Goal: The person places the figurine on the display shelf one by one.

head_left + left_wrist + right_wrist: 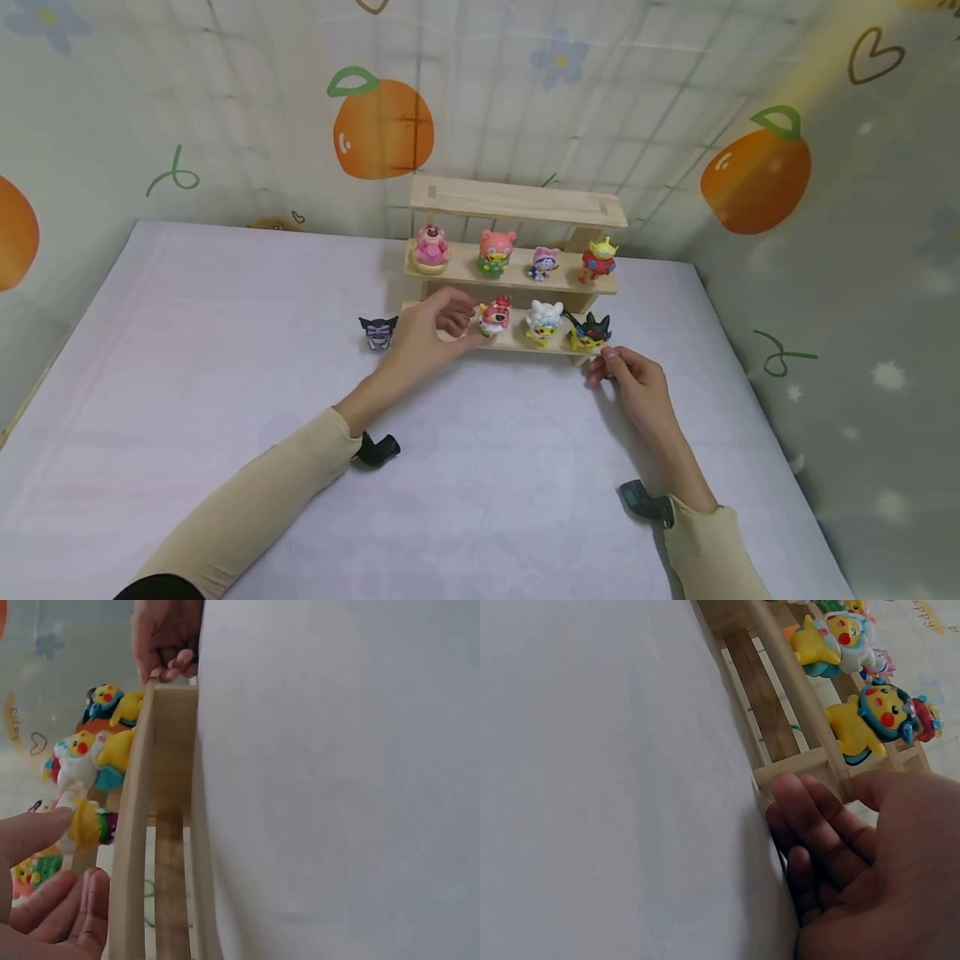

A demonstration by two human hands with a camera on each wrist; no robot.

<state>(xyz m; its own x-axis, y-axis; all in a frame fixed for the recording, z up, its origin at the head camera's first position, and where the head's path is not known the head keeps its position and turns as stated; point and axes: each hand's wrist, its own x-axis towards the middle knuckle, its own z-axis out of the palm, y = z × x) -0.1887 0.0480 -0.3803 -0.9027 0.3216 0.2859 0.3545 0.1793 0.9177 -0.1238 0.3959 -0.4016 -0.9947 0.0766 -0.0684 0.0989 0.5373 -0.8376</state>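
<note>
Standing on the stepped pale wooden shelf [517,275] are seven small toy figures, four above, three below; the left hand [431,333] pinches the red-capped one [495,317]; the right hand [630,379], fingers curled, touches the shelf's corner; an eighth, dark purple figure [378,332] stands just beside on the white table [225,375].

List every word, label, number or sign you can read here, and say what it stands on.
None can be read.
The wooden shelf is bare of writing.
The figurines show no legible marks.
The backdrop carries only pictures: oranges, flowers, hearts.
A faint yellowish mark on it in the wrist views is too blurred.
</note>
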